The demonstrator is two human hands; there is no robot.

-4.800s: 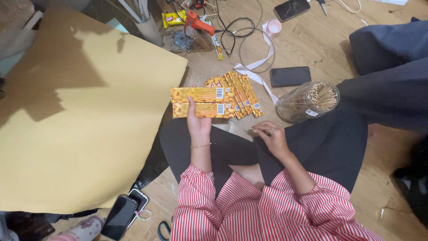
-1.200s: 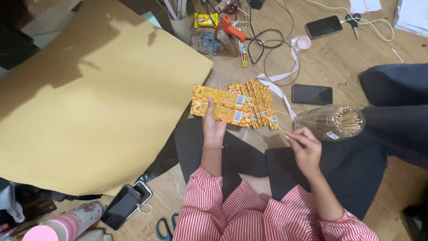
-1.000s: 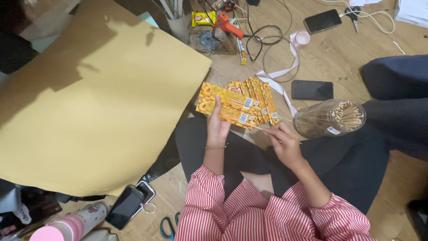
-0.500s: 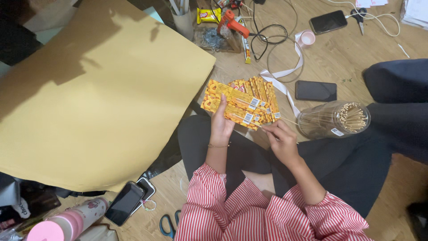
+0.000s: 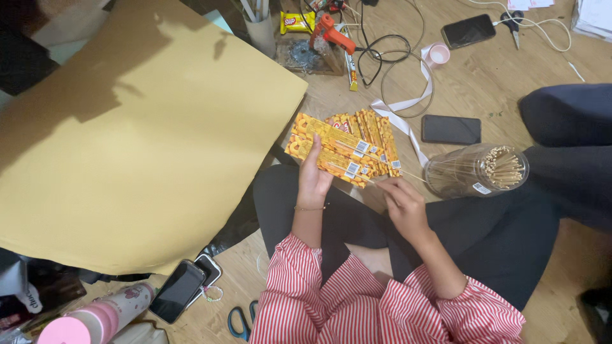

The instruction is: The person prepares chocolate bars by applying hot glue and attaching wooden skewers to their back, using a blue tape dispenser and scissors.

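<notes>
Since the earlier frames the orange packets (image 5: 341,150) have turned from lying level to slanting down toward the right hand, and the right hand (image 5: 401,202) has moved in to their lower corner. The left hand (image 5: 312,178) lies on the near edge of the packets, fingers stretched over them and thumb tucked under, gripping the top ones. The right hand is closed in a pinch on a thin wooden skewer (image 5: 413,176), whose length runs away past its knuckles toward a clear jar of skewers (image 5: 475,171) lying just beyond it. A black phone (image 5: 451,129) lies farther out, past the jar. A big sheet of tan paper (image 5: 140,134) spreads outward from the left hand.
</notes>
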